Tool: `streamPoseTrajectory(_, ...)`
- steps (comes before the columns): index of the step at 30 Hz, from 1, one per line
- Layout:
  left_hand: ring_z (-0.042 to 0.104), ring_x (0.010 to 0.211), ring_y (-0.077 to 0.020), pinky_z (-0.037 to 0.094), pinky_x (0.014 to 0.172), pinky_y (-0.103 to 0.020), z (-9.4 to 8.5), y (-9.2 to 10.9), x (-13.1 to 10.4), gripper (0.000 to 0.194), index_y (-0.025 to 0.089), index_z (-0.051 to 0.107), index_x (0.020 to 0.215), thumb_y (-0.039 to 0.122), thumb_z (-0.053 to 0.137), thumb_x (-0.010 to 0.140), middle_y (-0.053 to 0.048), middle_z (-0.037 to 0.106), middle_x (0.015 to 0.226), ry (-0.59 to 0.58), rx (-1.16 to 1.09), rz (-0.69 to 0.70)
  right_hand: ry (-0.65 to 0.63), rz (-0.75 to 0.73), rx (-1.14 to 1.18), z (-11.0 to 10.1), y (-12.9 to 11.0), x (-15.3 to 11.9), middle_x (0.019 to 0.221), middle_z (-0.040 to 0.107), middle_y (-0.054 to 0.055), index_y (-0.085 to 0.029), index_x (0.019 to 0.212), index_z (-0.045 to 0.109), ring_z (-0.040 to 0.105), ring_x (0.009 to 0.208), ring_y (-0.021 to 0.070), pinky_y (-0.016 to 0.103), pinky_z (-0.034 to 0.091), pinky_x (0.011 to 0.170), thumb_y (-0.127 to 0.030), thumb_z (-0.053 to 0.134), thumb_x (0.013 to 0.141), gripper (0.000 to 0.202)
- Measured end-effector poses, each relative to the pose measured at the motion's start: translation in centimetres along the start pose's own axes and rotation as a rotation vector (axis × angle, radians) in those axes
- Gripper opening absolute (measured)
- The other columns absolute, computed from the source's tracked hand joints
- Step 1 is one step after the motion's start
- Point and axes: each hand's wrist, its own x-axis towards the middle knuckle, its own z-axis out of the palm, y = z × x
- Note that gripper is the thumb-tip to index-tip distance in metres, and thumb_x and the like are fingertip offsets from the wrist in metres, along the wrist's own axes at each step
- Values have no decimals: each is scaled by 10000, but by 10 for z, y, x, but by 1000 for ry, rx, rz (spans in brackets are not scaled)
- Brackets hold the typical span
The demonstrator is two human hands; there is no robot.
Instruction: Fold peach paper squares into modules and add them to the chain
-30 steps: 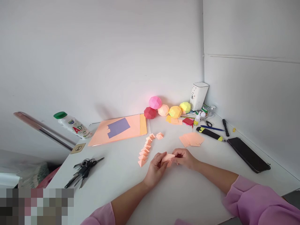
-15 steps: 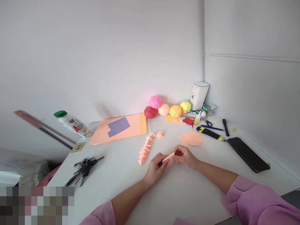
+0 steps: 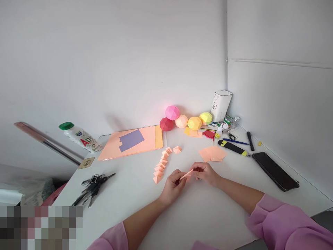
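Observation:
A small folded peach paper (image 3: 186,174) is pinched between my two hands above the white table. My left hand (image 3: 173,185) grips its left end with thumb and fingers. At its right end, the closed fingers of my right hand (image 3: 205,173) hold the edge. Left of my hands runs a slanting row of folded peach paper pieces (image 3: 160,168), with another folded piece (image 3: 177,149) beside its upper end. Flat peach paper squares (image 3: 212,153) lie overlapped beyond my right hand.
Faceted paper balls (image 3: 194,123) stand along the wall. Peach sheets (image 3: 106,147) and a bottle (image 3: 83,138) are at the back left, keys (image 3: 93,187) at the left. A cutter (image 3: 232,148), glue bottle (image 3: 218,132) and black phone-like object (image 3: 275,171) lie at the right.
The folded paper looks narrower, seen more edge-on between my fingers. My right hand's fingers have shifted slightly; the rest stays nearly the same.

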Motion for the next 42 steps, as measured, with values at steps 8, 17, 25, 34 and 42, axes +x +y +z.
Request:
streamPoseTrajectory(8,423,617,-129,388,566,-242,0,1,0,251,200,697,822,318,477,843,-7,427,667,5,7,-7,-4,-17,-30,0,-2,0,716,562,-7,-167,749,644,478,504,82,240,397,505,-367,677,715,206)
streamPoseTrajectory(17,415,603,-122,380,558,-239,0,-1,0,258,194,694,799,346,488,837,-6,433,667,11,-11,-33,-10,-14,-17,-1,1,0,694,565,-7,-159,730,626,473,502,83,239,394,500,-375,684,707,225)
streamPoseTrajectory(25,418,610,-132,379,563,-247,0,0,0,289,185,672,725,371,481,837,-12,433,660,-1,-9,-24,-10,1,-32,0,-1,-1,664,548,-9,-160,709,603,459,506,86,236,394,495,-400,685,700,253)
streamPoseTrajectory(34,408,597,-124,374,557,-241,0,1,0,257,185,680,748,342,494,828,-3,428,653,12,-8,-38,-24,-27,-26,1,-4,-4,680,535,-11,-166,738,625,461,501,84,240,371,508,-385,613,775,223)
streamPoseTrajectory(42,405,586,-116,368,557,-236,-1,1,-1,234,192,676,747,319,492,818,6,441,654,6,-22,-66,-50,-99,-109,4,-4,-10,605,499,-22,-184,897,550,482,544,114,235,374,515,-414,483,859,242)
